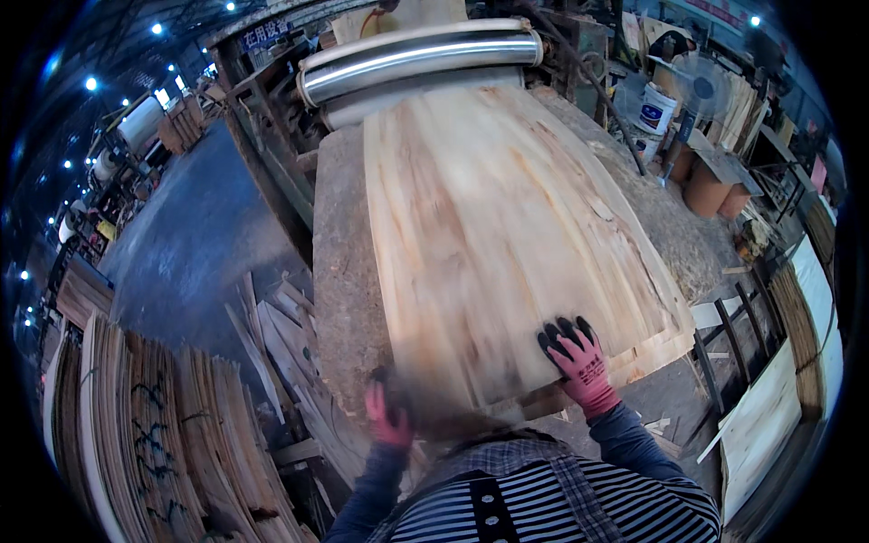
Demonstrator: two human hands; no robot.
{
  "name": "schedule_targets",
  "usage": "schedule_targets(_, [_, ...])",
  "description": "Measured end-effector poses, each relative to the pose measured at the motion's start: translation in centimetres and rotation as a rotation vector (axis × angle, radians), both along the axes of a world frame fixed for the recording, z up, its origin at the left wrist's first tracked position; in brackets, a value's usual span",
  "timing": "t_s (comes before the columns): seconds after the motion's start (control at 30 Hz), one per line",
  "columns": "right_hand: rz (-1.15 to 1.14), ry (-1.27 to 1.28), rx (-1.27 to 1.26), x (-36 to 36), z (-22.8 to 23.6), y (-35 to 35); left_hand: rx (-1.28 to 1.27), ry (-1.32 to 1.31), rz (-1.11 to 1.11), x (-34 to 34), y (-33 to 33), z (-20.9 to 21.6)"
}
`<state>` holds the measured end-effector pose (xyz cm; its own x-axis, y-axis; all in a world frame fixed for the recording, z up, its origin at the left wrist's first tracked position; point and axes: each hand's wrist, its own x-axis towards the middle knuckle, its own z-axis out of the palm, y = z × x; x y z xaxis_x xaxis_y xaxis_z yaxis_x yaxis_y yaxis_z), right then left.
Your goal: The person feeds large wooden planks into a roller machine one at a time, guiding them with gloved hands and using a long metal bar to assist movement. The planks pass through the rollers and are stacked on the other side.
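Note:
A wide wood veneer sheet point(489, 226), pale with brown streaks, lies in front of me on a worn brown table point(348, 271). Its far end reaches up to a shiny metal roller point(425, 65). More sheet edges show beneath it at the near right corner. My right hand point(579, 362), in a pink and black glove, rests on the near edge of the veneer with its fingers apart. At the near left corner is my left hand point(389, 412), gloved alike. Motion smears its fingers, so I cannot tell whether it grips the sheet.
Upright veneer stacks point(163, 425) stand at the lower left, with loose wood strips point(299, 353) beside the table. On the right are a white bucket point(655, 110), a fan point(701, 86), a metal rack point(738, 335) and a leaning pale board point(765, 434). Blue-grey floor point(195, 217) stretches away left.

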<state>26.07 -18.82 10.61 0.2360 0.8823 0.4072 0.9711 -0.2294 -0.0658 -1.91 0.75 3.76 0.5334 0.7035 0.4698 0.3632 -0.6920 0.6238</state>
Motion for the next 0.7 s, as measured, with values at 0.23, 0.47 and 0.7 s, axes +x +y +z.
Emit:
schedule_targets(0.23, [0.027,0.037,0.274,5.9,5.2,4.8,-0.695,0.064,0.147,0.2,1.2,-9.7])
schedule_targets(0.47, [-0.065,0.202,0.230,11.3,10.4,10.6,-1.043,-0.302,-0.047,0.6,1.5,-2.4])
schedule_targets(0.7, [0.044,0.007,0.080,13.9,-2.6,12.5,-0.973,-0.273,-0.001,0.0,2.9,-8.6])
